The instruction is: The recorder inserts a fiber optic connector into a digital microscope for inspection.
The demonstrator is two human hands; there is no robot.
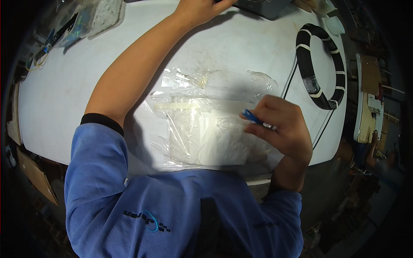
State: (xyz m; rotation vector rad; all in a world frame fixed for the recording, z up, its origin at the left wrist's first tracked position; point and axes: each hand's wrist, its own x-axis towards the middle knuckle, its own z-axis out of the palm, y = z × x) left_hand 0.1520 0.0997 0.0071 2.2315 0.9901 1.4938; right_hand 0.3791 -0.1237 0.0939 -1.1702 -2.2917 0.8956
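Observation:
My right hand [282, 122] is closed around a small blue tool [250, 116] with a shiny metal part showing between the fingers; its exact kind cannot be made out. Below it on the white table lies a clear plastic bag [183, 133] with white, sheet-like contents and a pale tape strip [176, 105] across its upper part. My left arm stretches far forward, and my left hand [200, 10] is at the dark grey tray [266, 10] at the table's far side. The upper picture edge cuts off most of its fingers, so its grip is hidden.
A black coil bound with white tape [304, 64] lies at the right, a thin black cord passing under it. Behind it stands a white cup [335, 26]. Clear plastic containers [105, 17] sit far left. Another person's arm [372, 148] shows beyond the right edge.

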